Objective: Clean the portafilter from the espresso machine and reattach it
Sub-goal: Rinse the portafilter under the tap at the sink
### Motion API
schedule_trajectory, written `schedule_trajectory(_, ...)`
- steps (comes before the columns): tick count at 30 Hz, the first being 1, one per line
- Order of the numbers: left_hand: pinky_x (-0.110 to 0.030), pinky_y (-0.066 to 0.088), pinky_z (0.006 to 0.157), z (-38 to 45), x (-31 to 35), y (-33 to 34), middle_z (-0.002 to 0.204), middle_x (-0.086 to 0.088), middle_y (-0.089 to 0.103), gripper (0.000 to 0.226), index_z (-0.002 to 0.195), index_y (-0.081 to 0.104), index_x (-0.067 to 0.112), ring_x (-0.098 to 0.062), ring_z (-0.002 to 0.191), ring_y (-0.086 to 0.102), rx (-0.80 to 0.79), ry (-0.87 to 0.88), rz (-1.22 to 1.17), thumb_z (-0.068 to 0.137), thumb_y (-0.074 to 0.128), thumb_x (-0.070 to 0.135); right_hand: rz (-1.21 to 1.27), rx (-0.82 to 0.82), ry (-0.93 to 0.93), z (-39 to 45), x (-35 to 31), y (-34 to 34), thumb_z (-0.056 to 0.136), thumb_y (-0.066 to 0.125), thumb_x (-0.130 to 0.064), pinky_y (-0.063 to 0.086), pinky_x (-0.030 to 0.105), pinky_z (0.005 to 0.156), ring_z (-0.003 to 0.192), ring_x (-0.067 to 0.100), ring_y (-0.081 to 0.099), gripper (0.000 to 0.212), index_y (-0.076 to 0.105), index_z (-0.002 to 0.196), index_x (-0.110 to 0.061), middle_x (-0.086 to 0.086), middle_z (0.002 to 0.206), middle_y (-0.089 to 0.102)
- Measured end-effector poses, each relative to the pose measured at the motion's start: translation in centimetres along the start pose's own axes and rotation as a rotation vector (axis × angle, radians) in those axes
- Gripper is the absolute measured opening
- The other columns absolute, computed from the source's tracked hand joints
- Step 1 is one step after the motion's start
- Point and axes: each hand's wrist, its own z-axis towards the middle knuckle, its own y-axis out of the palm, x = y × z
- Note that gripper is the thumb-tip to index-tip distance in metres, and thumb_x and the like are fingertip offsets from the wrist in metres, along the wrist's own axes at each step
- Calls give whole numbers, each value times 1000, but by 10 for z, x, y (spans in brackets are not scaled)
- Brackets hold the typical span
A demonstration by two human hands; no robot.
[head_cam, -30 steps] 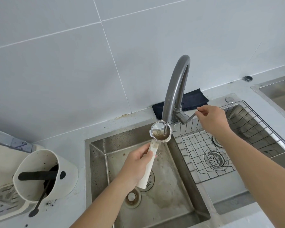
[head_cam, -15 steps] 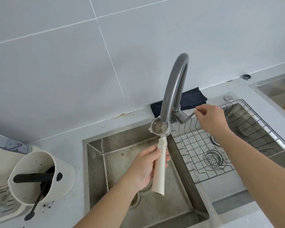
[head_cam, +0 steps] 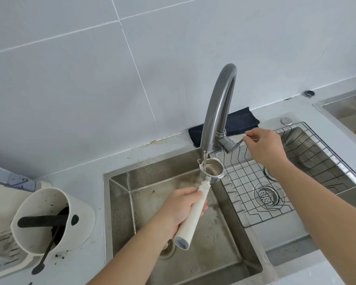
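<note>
My left hand [head_cam: 182,208] grips the cream handle of the portafilter [head_cam: 193,214] over the left sink basin [head_cam: 193,243]. Its metal basket [head_cam: 212,168] is tilted up under the spout of the grey curved faucet [head_cam: 218,108], and a stream of water runs over the basket's left rim. The inside of the basket looks shiny with a little residue. My right hand [head_cam: 265,145] pinches the thin faucet lever [head_cam: 239,141] to the right of the faucet base.
A white knock box [head_cam: 49,221] with a black bar, coffee grounds and a black brush stands on the counter at left. A wire rack [head_cam: 275,182] sits in the right basin over a drain strainer. A dark cloth [head_cam: 236,122] lies behind the faucet.
Water now flows from the spout onto the basket. My left hand has tilted the portafilter, so the basket faces right and looks cleaner than before. My right hand stays on the lever.
</note>
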Motion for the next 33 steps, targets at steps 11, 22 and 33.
schedule_trajectory(11,-33,49,65,-13,-2,-22,81,-10,73,25,90,79,37,-22,71,63,14,79,224,91,64,16,-11,7,-2,-1,0,0,93,59,-27,43,27,79,92,16,61,28,69,115,-13,3,106,72)
schedule_trajectory(22,-27,50,61,-24,4,-44,91,-9,74,33,99,73,52,-14,72,62,31,232,345,93,62,21,-28,3,-16,-3,-1,0,94,59,-27,45,28,78,88,16,60,28,68,115,-11,4,106,72)
schedule_trajectory(33,-41,48,86,0,-7,-24,96,-8,72,15,94,79,23,-27,94,62,-32,217,-37,90,65,22,-16,13,-15,-2,1,0,93,61,-27,43,26,75,83,15,60,29,69,115,-10,5,103,73)
